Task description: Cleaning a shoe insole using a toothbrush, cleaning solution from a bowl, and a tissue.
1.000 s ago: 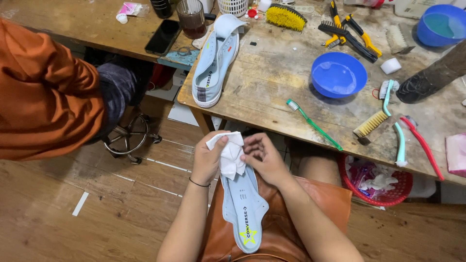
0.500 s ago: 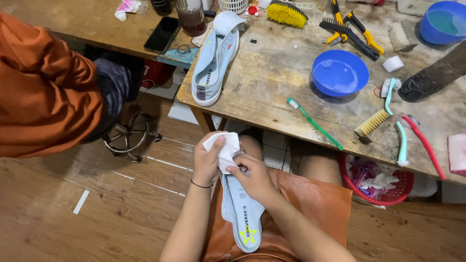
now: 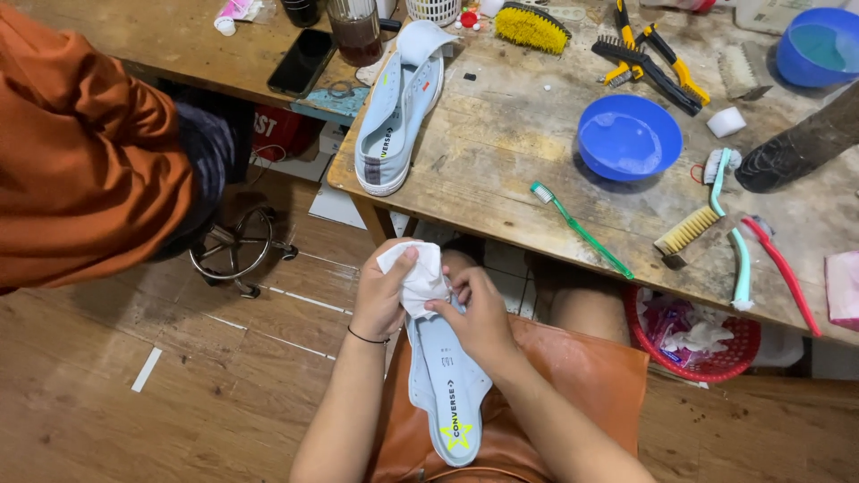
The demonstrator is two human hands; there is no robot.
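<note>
Item in hand: 1 pale grey insole (image 3: pixel 445 385), lying lengthwise on our lap over an orange apron (image 3: pixel 573 376), heel end toward us, toe end pointing at the table edge. Our left hand (image 3: pixel 383 295) is closed on a crumpled white cloth (image 3: pixel 419 279) and presses it against the toe end of the insole; our right hand (image 3: pixel 480 315) lies just beside it, fingers curled around the insole's upper part and touching the cloth, so the 2 hands meet at that end. To wipe well, we judge the right hand should pin the insole flat while the left draws the cloth in short firm passes from the toe end down toward the heel, turning the cloth to a fresh face as it soils. Beyond the insole: wooden table (image 3: pixel 501 161) carrying 1 grey shoe (image 3: pixel 394 116) on its near-left corner, 1 blue bowl (image 3: pixel 629 136) of water further right, 1 green toothbrush (image 3: pixel 580 230) between bowl and table edge, 1 yellow scrub brush (image 3: pixel 531 27) at the far side. Right of the insole, under the table: 1 red basket (image 3: pixel 689 358) of scraps. Left of the insole: another person in an orange top (image 3: pixel 80 152).
</note>
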